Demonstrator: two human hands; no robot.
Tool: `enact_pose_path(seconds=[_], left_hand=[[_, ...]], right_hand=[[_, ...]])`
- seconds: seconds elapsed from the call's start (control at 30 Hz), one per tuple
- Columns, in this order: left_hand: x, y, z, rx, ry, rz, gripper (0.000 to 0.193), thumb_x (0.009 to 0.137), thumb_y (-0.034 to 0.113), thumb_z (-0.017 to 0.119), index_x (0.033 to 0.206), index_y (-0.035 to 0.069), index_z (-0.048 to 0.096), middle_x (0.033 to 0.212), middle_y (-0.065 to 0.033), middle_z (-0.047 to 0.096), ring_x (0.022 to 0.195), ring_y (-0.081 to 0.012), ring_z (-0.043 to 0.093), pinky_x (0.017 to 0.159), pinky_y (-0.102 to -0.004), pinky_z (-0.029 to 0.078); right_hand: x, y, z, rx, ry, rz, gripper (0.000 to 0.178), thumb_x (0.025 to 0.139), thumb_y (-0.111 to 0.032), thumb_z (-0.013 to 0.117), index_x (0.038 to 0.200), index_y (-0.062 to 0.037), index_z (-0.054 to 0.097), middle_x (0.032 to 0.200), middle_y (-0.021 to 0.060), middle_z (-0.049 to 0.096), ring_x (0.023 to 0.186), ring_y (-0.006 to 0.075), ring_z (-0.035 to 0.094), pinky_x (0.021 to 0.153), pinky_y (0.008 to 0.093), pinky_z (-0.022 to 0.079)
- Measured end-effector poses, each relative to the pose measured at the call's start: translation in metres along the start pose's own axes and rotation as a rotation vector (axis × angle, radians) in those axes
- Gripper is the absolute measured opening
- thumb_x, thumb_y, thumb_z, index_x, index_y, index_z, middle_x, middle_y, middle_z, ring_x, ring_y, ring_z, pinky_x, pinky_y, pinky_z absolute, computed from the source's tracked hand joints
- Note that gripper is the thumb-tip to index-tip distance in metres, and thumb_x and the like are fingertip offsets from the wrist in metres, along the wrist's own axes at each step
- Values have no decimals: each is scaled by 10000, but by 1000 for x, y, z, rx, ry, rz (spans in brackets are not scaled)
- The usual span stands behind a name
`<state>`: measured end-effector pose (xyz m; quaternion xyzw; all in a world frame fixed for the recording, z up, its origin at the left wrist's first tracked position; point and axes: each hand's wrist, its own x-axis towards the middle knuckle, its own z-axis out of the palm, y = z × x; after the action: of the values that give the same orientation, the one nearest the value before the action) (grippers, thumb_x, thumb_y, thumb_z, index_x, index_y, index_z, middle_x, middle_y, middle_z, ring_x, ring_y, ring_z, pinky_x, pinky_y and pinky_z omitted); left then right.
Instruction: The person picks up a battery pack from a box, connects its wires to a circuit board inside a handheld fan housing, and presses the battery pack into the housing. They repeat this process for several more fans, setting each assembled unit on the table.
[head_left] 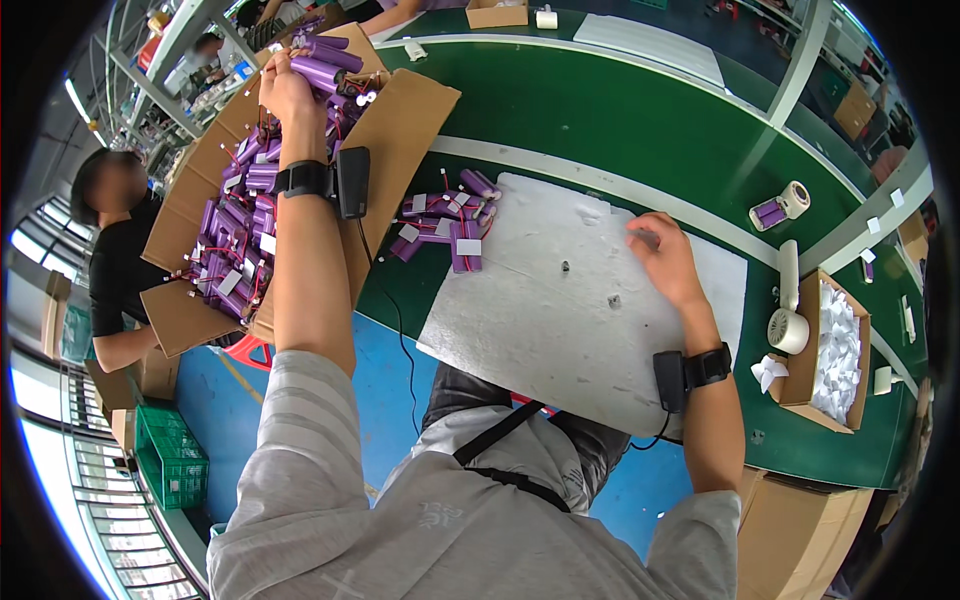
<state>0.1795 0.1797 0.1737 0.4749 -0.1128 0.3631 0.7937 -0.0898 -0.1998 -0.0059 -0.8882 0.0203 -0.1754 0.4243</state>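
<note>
My left hand [286, 90] reaches to the far end of an open cardboard box [405, 130] heaped with purple battery packs [235, 225] with red and black wires. Its fingers are curled in beside a purple pack [318, 73]; what they grip is partly hidden. Over a white foam sheet [540, 270] on the green bench, my right hand [665, 262] hovers with bent fingers apart and nothing in them. A small group of battery packs [466, 246] with white labels lies at the sheet's left edge. Both wrists wear black straps with small cabled boxes.
At the right stand a white handheld fan [788, 328] and a box of folded white pieces [840, 355]. A white casing with purple cells [780, 207] lies farther back. A person in black [120, 260] is beyond the battery box. A cable hangs by my left arm.
</note>
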Motion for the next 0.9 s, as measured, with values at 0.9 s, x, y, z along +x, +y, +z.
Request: enact_pose_path(seconds=[0.9], left_hand=[[-224,-10,-61,874,-114,132,237,960,191,502,972,14,659,931,-119,664,860,-260,618,804,-355,471]], right_hand=[[2,4,4,-2,-18,-25,168,828,-84,641,984,-23,641,1025,93,611,933,249,621,830,326,489]])
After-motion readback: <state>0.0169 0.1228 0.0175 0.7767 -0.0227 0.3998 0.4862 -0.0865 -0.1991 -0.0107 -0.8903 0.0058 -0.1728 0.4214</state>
